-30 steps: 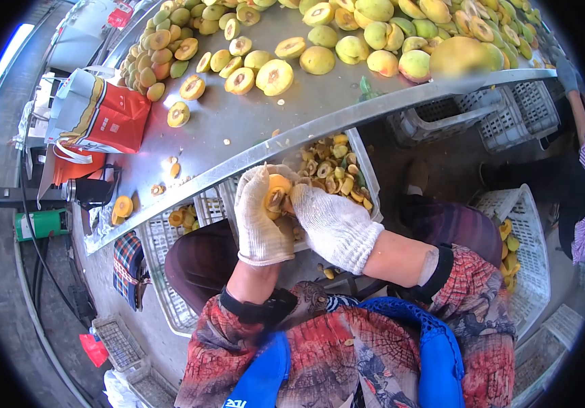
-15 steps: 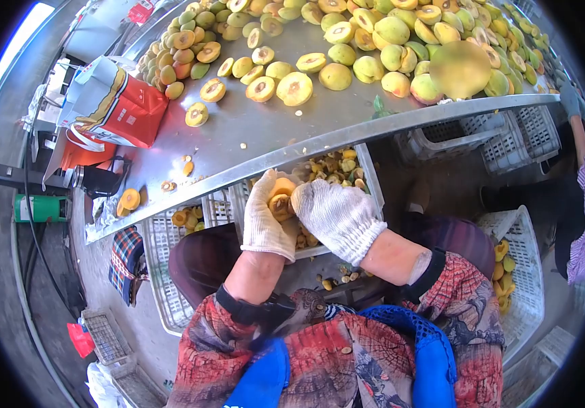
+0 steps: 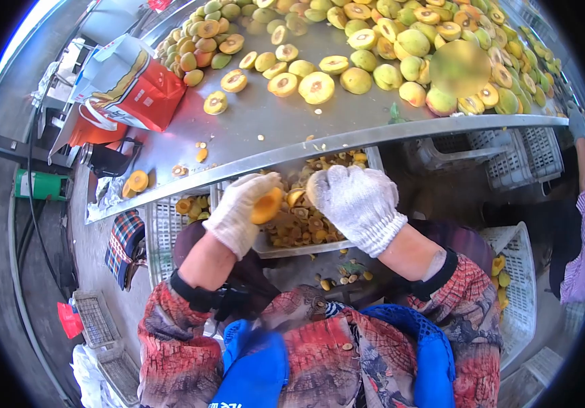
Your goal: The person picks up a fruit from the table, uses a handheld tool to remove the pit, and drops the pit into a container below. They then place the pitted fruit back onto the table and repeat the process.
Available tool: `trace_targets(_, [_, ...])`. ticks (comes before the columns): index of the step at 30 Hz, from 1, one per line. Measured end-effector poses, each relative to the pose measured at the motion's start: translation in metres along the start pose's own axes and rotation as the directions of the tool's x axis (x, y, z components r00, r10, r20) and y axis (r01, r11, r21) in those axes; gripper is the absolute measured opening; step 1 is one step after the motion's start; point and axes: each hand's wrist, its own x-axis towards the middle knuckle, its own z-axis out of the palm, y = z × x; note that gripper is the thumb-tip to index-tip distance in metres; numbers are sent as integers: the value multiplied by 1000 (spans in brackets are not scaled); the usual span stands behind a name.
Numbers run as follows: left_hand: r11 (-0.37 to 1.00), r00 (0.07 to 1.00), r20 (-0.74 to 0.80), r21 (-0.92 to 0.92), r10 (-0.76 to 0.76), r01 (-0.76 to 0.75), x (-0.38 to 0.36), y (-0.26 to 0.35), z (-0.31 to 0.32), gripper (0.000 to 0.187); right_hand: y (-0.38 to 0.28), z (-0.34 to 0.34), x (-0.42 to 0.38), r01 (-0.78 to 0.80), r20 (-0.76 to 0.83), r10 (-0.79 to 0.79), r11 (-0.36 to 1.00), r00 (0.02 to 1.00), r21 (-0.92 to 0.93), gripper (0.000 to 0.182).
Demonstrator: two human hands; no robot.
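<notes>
My left hand, in a white knit glove, holds an orange hollowed fruit half just in front of the metal table's edge. To its right my right hand, gloved too, has its fingers curled, and what they hold is hidden. A cut fruit piece shows beside my right fingertips, over a crate full of pits and scraps. On the metal table lie many halved and whole yellow-green fruits.
A red and white bag stands at the table's left. White crates sit on the floor to the left and right, holding fruit pieces. A co-worker is at the far right. A plaid cloth lies left.
My hands have moved apart, the left going left with an orange half and the right going slightly right. The camera view has shifted a little.
</notes>
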Motion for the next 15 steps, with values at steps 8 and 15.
trace_targets(8, [229,845,-141,973,515,22,-41,60,-153,35,-2,2,-11,-80,364,70,997,929,13,14])
trace_targets(15, [360,741,-97,910,664,-204,66,104,-125,58,-2,9,-10,-164,593,127,986,795,8,14])
